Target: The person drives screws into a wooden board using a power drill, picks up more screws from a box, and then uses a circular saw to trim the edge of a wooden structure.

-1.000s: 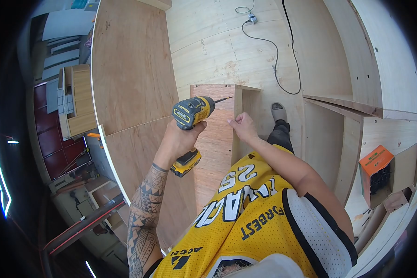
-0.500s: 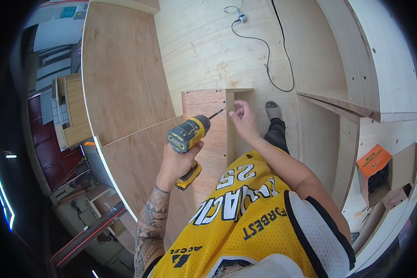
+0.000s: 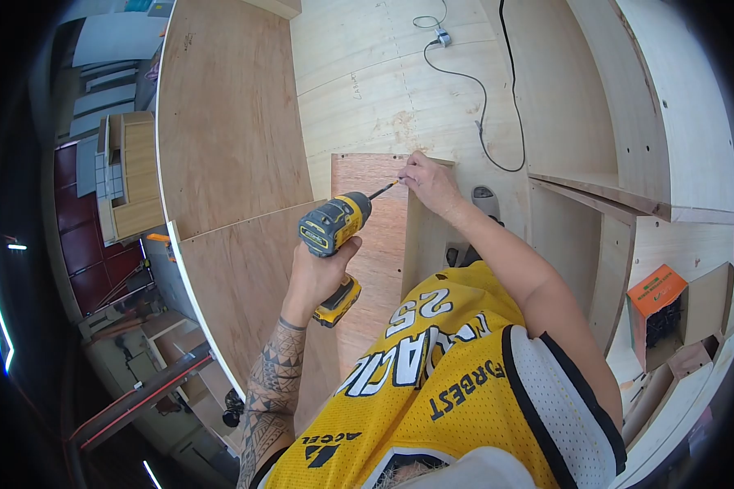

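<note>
My left hand [image 3: 316,277] is wrapped around the grip of a yellow and black cordless drill [image 3: 334,223]. Its long bit points up and right, to the top edge of a reddish plywood panel [image 3: 371,220]. At the tip of the bit, the fingers of my right hand [image 3: 432,183] are pinched together; whatever they hold there is too small to make out. The panel forms one side of a narrow wooden box, and dark screw heads or holes dot its edges.
Large plywood panels [image 3: 228,106] stand on the left. A black cable [image 3: 514,106] and a plug [image 3: 442,37] lie on the wooden surface ahead. An orange box [image 3: 659,287] of small dark pieces sits right, beside wooden frames [image 3: 583,187]. My foot [image 3: 485,200] is below the right forearm.
My right hand has moved left and up onto the drill bit's tip, fingers now pinched. The drill stays in my left hand, and the whole view has shifted slightly.
</note>
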Tool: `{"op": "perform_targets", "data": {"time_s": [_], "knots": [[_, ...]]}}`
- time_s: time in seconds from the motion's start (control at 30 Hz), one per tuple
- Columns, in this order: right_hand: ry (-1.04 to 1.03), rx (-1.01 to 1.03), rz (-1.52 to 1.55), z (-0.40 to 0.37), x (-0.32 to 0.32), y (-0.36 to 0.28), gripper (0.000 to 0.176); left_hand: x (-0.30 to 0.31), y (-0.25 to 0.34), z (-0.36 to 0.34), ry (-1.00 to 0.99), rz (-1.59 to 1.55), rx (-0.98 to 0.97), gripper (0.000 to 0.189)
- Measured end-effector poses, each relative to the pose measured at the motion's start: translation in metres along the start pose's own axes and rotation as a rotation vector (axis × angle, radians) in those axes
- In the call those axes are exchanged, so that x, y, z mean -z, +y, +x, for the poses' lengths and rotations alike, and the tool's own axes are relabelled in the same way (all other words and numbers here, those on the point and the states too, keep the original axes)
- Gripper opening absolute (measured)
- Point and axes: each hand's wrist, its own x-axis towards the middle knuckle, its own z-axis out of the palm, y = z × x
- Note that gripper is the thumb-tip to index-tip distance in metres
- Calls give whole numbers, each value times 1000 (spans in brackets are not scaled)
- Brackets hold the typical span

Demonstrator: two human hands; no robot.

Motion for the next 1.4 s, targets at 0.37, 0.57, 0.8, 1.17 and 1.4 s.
{"op": "perform_targets", "data": {"time_s": [0.37, 0.57, 0.8, 1.17, 1.4], "knots": [[-87, 2, -9, 8, 11, -6, 12, 2, 13, 2, -1, 36, -16, 36], [-83, 10, -1, 8, 7, -1, 11, 1, 15, 9, 30, 123, -264, 32], [-77, -11, -22, 5, 7, -1, 13, 18, 45, 14, -26, 230, -164, 34], [153, -372, 102, -23, -9, -20, 65, 19, 35, 22, -29, 194, -222, 30], [-254, -715, 324, -59, -43, -8, 92, 19, 28, 26, -61, 199, -112, 33]]}}
